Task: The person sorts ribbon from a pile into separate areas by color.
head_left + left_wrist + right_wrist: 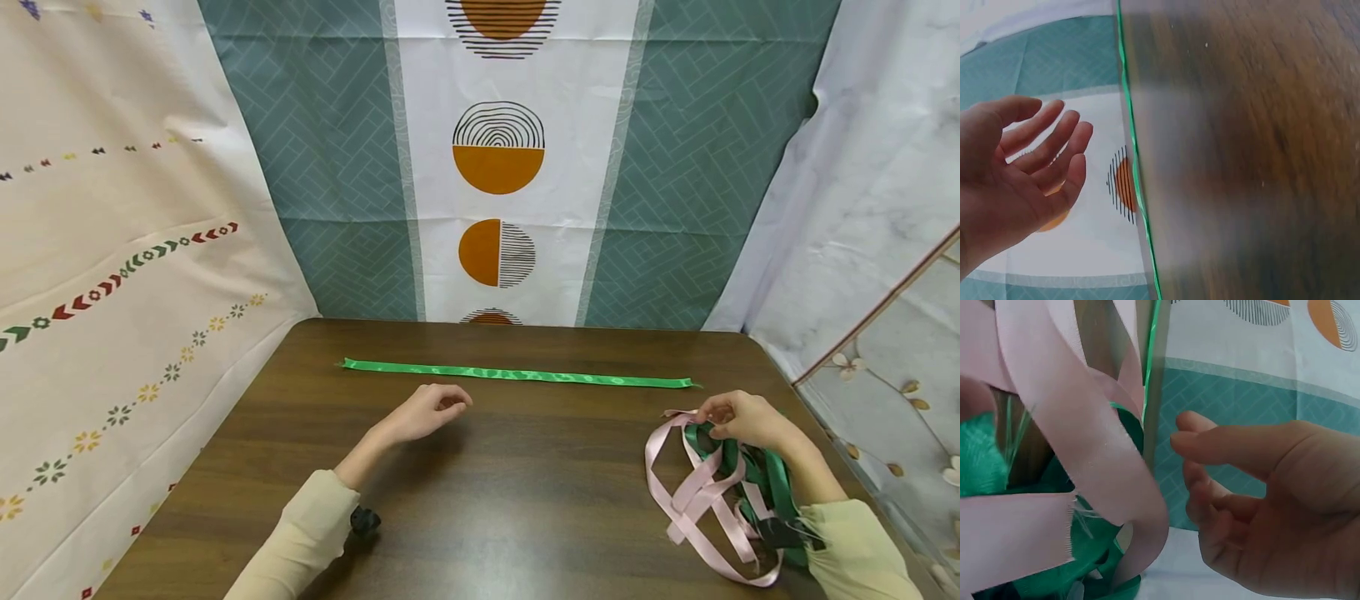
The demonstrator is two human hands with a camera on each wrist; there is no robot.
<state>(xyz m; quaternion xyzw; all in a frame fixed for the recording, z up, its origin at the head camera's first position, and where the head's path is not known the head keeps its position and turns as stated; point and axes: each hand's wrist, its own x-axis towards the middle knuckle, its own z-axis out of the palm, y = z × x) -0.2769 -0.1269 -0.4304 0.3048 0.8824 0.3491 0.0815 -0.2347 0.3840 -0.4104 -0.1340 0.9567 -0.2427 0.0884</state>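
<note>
A bright green satin ribbon [517, 375] lies straight across the far part of the table. My left hand [429, 412] hovers on the near side of it with loosely bent fingers, and the left wrist view shows nothing in its palm [1016, 181]. At the right, a loose pile holds pink ribbon [701, 496] and dark green ribbon [780, 487], looped over one another. My right hand [742, 417] is over the far end of this pile, its fingers loosely curled. In the right wrist view the fingers [1188, 444] stand apart from the pink ribbon [1085, 419], holding nothing.
Beneath everything is a brown wooden table [517, 517]. A patterned cloth [495, 167] hangs behind its far edge. More cloth borders it on the left [150, 333] and a marbled sheet [847, 208] on the right. Black wrist cameras [365, 522] sit at the cuffs.
</note>
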